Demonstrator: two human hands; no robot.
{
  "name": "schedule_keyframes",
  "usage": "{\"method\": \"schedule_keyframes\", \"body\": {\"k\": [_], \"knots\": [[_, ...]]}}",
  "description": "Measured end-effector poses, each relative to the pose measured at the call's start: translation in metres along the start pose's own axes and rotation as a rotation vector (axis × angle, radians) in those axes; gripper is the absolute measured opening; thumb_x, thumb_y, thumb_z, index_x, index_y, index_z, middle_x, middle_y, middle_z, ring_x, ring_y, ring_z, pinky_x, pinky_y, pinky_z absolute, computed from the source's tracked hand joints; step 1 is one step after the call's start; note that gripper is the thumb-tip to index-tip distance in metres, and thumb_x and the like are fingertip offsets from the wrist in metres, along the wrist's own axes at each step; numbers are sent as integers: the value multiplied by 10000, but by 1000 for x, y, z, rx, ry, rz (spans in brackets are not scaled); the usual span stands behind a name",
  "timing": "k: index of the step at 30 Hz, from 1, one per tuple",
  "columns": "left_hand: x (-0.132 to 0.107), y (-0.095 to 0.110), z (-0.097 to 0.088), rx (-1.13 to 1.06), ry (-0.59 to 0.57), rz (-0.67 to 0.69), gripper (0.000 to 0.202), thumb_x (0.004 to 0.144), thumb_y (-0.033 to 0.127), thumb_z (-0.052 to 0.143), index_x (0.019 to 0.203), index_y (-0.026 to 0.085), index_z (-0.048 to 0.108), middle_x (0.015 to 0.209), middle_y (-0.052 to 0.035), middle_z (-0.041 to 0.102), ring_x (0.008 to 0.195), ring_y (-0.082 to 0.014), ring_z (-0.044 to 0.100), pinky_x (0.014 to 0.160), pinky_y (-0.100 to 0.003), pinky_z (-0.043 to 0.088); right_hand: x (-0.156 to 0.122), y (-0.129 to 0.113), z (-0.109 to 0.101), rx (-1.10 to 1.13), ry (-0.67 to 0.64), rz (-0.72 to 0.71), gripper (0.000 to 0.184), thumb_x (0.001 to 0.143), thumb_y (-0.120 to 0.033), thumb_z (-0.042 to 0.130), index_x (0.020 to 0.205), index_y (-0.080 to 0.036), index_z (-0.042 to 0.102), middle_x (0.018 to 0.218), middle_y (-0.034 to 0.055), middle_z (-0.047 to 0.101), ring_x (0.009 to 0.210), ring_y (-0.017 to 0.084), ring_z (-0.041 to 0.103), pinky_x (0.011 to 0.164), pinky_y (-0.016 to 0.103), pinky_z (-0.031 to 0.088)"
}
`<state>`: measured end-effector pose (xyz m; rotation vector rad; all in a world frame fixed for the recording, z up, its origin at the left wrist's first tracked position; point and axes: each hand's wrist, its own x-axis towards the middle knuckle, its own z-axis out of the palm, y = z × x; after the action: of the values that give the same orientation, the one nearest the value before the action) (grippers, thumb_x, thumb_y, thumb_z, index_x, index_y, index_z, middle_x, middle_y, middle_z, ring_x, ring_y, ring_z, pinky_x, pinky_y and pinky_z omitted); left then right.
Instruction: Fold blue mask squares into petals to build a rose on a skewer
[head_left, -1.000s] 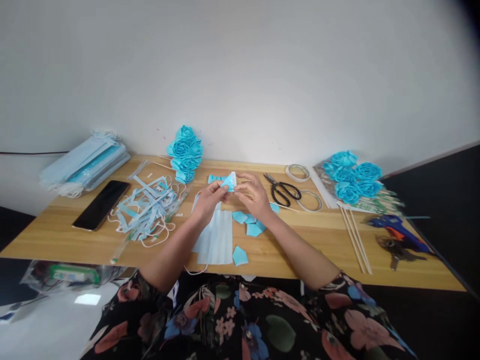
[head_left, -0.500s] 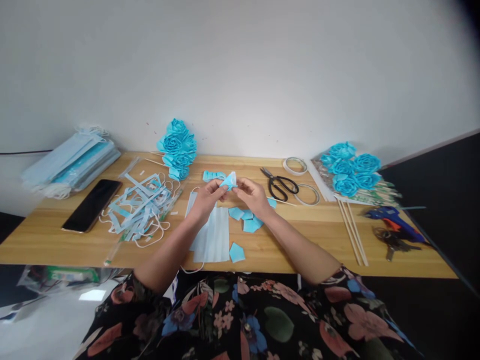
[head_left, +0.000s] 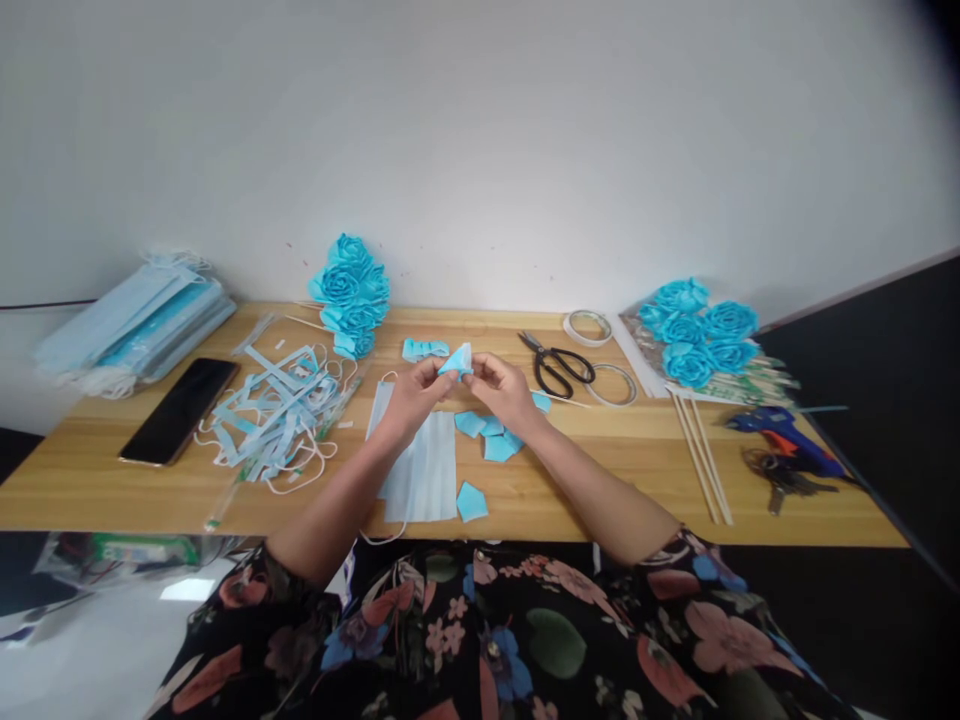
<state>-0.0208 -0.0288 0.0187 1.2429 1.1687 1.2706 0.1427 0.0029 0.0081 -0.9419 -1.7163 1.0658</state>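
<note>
A small blue-and-white piece of mask fabric (head_left: 457,360) is pinched between my two hands above the middle of the table. My left hand (head_left: 420,390) grips its left side with thumb and fingers. On the other side my right hand (head_left: 496,385) pinches its lower right edge. Below my hands lie pale blue face masks (head_left: 424,470), partly under my left forearm. Several cut blue pieces (head_left: 499,440) rest under my right wrist, with one five-sided piece (head_left: 472,502) nearer the front edge. Just behind my hands sits a rolled or pleated blue strip (head_left: 424,349).
On the left are a mask stack (head_left: 135,325), a phone (head_left: 180,410) and tangled trimmings (head_left: 277,415). Blue fabric roses (head_left: 349,295) stand behind. Scissors (head_left: 556,365), tape rolls (head_left: 587,328), more roses (head_left: 697,330), sticks (head_left: 701,460), a glue gun (head_left: 791,440) and keys (head_left: 780,480) lie right.
The whole view has shifted very slightly. Both hands keep their pinch on the fabric piece, and nothing else on the table has visibly moved.
</note>
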Motion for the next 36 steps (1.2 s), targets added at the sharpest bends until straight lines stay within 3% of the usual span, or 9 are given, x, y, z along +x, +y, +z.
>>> {"method": "schedule_keyframes", "body": {"k": [7, 11, 15, 20, 27, 31, 36], "knots": [[2, -2, 0, 20, 31, 3, 256, 748, 397, 687, 685, 168, 593, 603, 30, 548, 581, -99, 476, 594, -240, 368, -2, -4, -1, 20, -17, 7, 186, 819, -344, 636, 933, -200, 667, 787, -11, 626, 737, 138, 561, 751, 277, 473], [1, 2, -3, -15, 39, -27, 232, 758, 363, 668, 667, 170, 577, 575, 25, 554, 564, -102, 485, 593, -244, 379, 0, -6, -9, 220, -149, 34, 296, 853, -421, 620, 1057, -218, 686, 975, 24, 719, 941, 190, 655, 902, 340, 502], [0, 5, -3, -45, 6, -51, 228, 744, 362, 673, 666, 169, 580, 582, 19, 560, 560, -102, 484, 590, -249, 385, 5, -5, -15, 312, -140, 72, 386, 847, -487, 629, 1125, -226, 692, 1019, 36, 738, 1022, 209, 667, 976, 377, 498], [-1, 4, -1, -29, -64, -74, 255, 730, 377, 690, 650, 168, 568, 584, 19, 565, 550, -94, 469, 579, -245, 386, 6, -2, -10, 216, -54, 81, 357, 764, -479, 727, 1004, -214, 719, 925, 19, 732, 877, 188, 670, 851, 338, 532], [0, -1, 0, 8, -122, -120, 279, 698, 390, 713, 639, 166, 558, 575, 21, 566, 525, -88, 475, 559, -244, 391, 6, 1, -12, 150, 21, 50, 282, 787, -441, 713, 950, -212, 722, 818, 1, 698, 730, 140, 624, 720, 289, 518], [1, -2, 0, -13, -131, -150, 286, 688, 398, 722, 643, 169, 556, 561, 22, 569, 505, -85, 471, 538, -240, 380, 5, -2, -14, 104, 12, -8, 222, 810, -427, 695, 889, -222, 724, 846, 14, 704, 776, 161, 647, 747, 312, 531], [1, -2, -2, -64, -137, -170, 282, 714, 406, 708, 668, 166, 567, 572, 13, 585, 495, -85, 480, 527, -242, 370, 6, -10, -19, -94, -19, -229, 108, 851, -346, 669, 866, -259, 732, 921, 31, 721, 928, 206, 654, 901, 387, 508]]}}
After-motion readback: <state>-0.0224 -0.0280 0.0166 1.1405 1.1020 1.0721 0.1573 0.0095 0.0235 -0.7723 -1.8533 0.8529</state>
